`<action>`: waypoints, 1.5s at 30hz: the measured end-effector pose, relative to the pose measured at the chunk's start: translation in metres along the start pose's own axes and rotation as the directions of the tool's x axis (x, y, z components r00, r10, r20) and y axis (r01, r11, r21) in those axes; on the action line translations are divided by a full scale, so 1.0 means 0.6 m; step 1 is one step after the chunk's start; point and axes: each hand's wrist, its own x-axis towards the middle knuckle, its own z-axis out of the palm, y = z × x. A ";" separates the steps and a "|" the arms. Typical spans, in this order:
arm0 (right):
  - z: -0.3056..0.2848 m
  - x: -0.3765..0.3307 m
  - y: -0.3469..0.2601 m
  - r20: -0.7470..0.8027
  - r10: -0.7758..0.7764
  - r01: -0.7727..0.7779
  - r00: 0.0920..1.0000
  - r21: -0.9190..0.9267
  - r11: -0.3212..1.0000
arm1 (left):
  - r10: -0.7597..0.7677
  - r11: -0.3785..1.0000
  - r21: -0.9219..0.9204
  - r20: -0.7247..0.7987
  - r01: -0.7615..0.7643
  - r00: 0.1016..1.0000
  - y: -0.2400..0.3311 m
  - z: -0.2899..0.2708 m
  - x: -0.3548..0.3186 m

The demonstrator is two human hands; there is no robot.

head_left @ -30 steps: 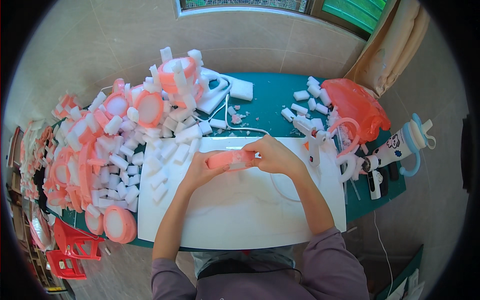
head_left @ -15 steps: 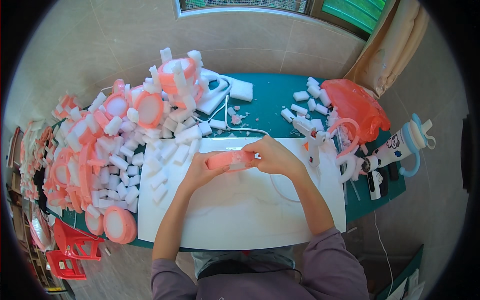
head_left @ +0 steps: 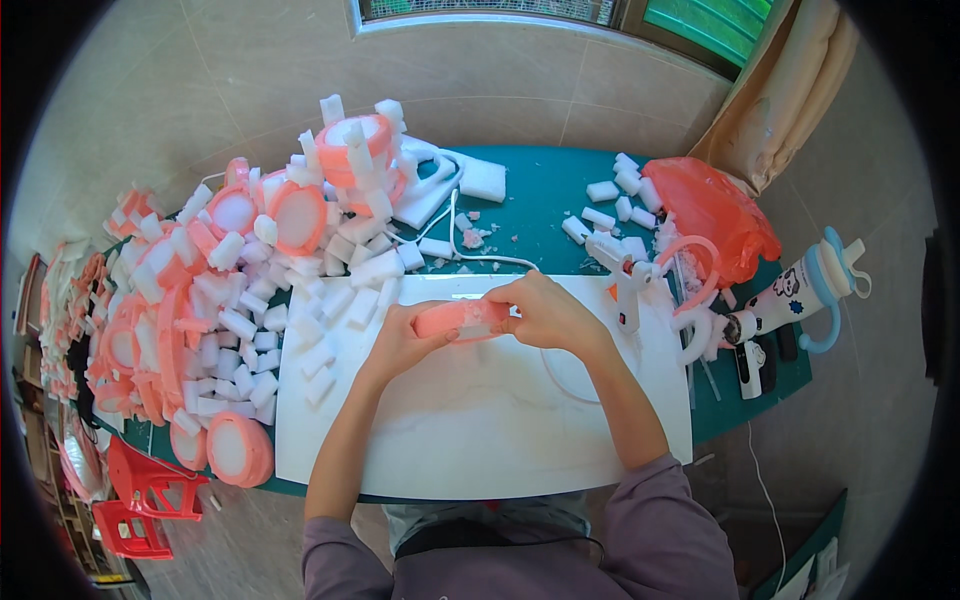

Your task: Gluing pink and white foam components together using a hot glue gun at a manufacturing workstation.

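Observation:
Between my two hands is a pink foam ring (head_left: pixel 442 320), held up on its side above a white board (head_left: pixel 470 430). My left hand (head_left: pixel 402 343) grips its left end, thumb along the near edge. Fingers of my right hand (head_left: pixel 535 312) pinch the right end, where a pale patch shows on the foam. To the right of that hand, a white glue gun (head_left: pixel 622 280) stands at the board's far right. Loose white foam blocks (head_left: pixel 320 355) lie by my left hand on the board's left edge.
A large heap of white blocks and pink foam rings (head_left: pixel 298 218) fills the table's left side. At the right are a red plastic bag (head_left: pixel 715 220) and a white-and-blue bottle (head_left: pixel 795 295). A white cable (head_left: pixel 495 261) runs behind the board. Red stools (head_left: pixel 140 480) stand at lower left.
The pink foam ring has tilted very slightly in my hands. Otherwise nothing has visibly moved.

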 end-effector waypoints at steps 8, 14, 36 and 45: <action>-0.001 0.000 0.000 0.015 -0.004 0.004 1.000 -0.009 1.000 | 0.013 1.000 0.003 0.008 -0.013 1.000 0.002 0.000 0.000; 0.000 0.001 0.003 0.008 0.005 -0.005 1.000 0.026 1.000 | 0.006 1.000 0.003 0.002 -0.006 1.000 -0.002 0.001 0.000; -0.003 -0.001 -0.003 0.005 0.018 -0.018 1.000 0.025 1.000 | -0.022 0.999 -0.033 -0.017 0.022 1.000 -0.007 0.004 0.000; -0.005 -0.001 -0.004 0.002 0.002 -0.002 1.000 0.033 0.999 | -0.008 1.000 -0.025 -0.014 0.008 1.000 -0.007 0.003 0.002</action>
